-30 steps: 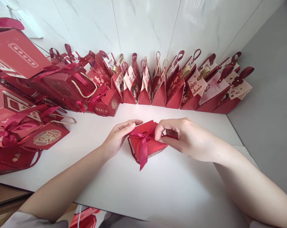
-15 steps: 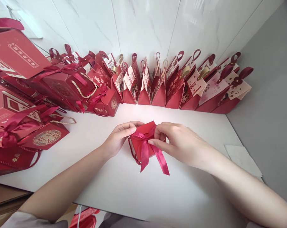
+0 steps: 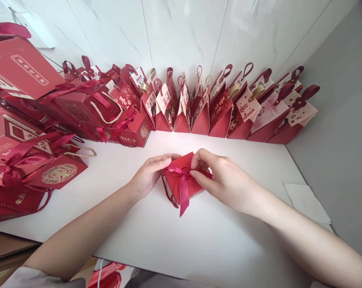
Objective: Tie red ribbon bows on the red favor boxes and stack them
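A small red box (image 3: 176,185) with a twisted dark red cord at its left side is at the middle of the white table. Its crimson ribbon (image 3: 184,191) is gathered at the top, and one tail hangs down over the front. My left hand (image 3: 149,174) grips the box's left upper corner, thumb on top and the other fingers behind. At the right of the knot, my right hand (image 3: 218,178) pinches the ribbon between thumb and bent fingers; the other tail is mostly hidden by this hand.
Boxes with ribbons (image 3: 59,172) are piled at the left. A row of red and white gift boxes (image 3: 200,116) lines the tiled wall. White sheets (image 3: 307,202) lie at the right, and a red bag (image 3: 107,276) shows below the front edge.
My right hand has shifted slightly and curled closer to the knot. The right ribbon tail, which hung down in front, no longer hangs there; the left tail has swung a little.
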Demonstrator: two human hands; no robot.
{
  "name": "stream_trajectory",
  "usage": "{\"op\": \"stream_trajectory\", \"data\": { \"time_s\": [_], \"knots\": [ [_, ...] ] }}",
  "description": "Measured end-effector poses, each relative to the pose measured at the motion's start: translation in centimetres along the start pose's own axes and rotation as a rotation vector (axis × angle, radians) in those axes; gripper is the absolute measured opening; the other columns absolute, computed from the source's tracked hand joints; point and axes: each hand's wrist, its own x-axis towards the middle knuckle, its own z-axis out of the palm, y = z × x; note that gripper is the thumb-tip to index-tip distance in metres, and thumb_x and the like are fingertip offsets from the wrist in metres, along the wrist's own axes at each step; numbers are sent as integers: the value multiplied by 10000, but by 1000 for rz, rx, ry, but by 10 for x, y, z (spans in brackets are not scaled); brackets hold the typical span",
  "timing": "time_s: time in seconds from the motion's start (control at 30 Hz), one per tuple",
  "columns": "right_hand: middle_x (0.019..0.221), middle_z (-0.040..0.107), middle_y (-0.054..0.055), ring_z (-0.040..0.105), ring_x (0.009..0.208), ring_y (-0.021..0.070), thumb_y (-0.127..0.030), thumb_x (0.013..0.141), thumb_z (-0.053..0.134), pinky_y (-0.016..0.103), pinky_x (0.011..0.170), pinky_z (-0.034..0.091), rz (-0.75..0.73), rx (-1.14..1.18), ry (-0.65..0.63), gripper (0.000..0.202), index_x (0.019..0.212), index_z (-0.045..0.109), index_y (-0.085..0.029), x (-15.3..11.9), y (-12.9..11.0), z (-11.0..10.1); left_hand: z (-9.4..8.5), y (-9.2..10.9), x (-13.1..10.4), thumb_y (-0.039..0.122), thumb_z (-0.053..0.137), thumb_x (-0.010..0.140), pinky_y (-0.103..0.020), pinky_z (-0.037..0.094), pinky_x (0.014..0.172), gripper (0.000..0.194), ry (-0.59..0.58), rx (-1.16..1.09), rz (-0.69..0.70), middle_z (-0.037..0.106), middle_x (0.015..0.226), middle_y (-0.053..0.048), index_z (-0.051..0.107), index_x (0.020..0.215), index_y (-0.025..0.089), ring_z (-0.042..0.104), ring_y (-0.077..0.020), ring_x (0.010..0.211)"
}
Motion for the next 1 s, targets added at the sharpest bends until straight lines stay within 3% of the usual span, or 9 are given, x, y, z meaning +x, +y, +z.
{"op": "stream_trajectory", "data": {
  "time_s": [0.13, 0.33, 0.47, 0.6, 0.73, 0.87, 1.0],
  "knots": [
    [719, 607, -46, 510, 614, 110, -93, 827, 581, 222, 575, 376, -66, 31, 17, 128, 813, 549, -216, 5, 5, 4, 1, 2, 0, 357, 588, 886, -309, 424, 907, 248, 32, 14, -4, 682, 1173, -63, 753, 960, 188, 584, -218, 1036],
    [787, 618, -18, 508, 625, 101, 42, 775, 525, 207, 593, 391, -286, -7, 107, 245, 828, 578, -190, 9, 7, 5, 4, 6, -1, 362, 648, 844, -298, 435, 803, 213, 123, 8, 24, 676, 1182, -45, 743, 770, 187, 613, -196, 909],
    [796, 620, -7, 529, 639, 106, 34, 804, 523, 212, 598, 409, -401, -47, 72, 232, 872, 585, -180, 11, 13, 3, 3, 5, -1, 377, 664, 829, -316, 429, 816, 215, 162, -1, -3, 701, 1109, -65, 750, 850, 181, 620, -209, 895],
    [821, 633, 34, 546, 740, 151, -53, 939, 469, 273, 666, 415, -712, -300, -43, 180, 863, 588, -166, 15, 15, 0, 1, 1, 0, 379, 666, 824, -340, 425, 875, 275, 146, -71, -45, 719, 1035, -77, 740, 997, 178, 617, -243, 963],
    [778, 638, 29, 531, 759, 165, -172, 1022, 413, 306, 690, 398, -900, -554, -31, 314, 749, 566, -185, 14, 7, -3, -1, -2, 0, 367, 687, 800, -328, 429, 857, 258, 161, -147, -80, 710, 1030, -64, 746, 972, 184, 607, -238, 968],
    [818, 656, 39, 541, 802, 178, -142, 1023, 382, 314, 704, 404, -889, -628, -5, 321, 777, 585, -183, 11, 2, -7, -2, 0, 1, 370, 713, 778, -308, 432, 832, 236, 174, -173, -53, 684, 1096, -68, 761, 929, 196, 587, -230, 974],
    [877, 640, 82, 549, 834, 205, -100, 1008, 371, 330, 730, 412, -728, -610, 85, 254, 948, 611, -158, 13, 10, -10, -2, 3, 0, 405, 719, 773, -308, 427, 819, 210, 151, -93, 27, 651, 1151, -54, 766, 795, 202, 581, -220, 954]
  ]
}}
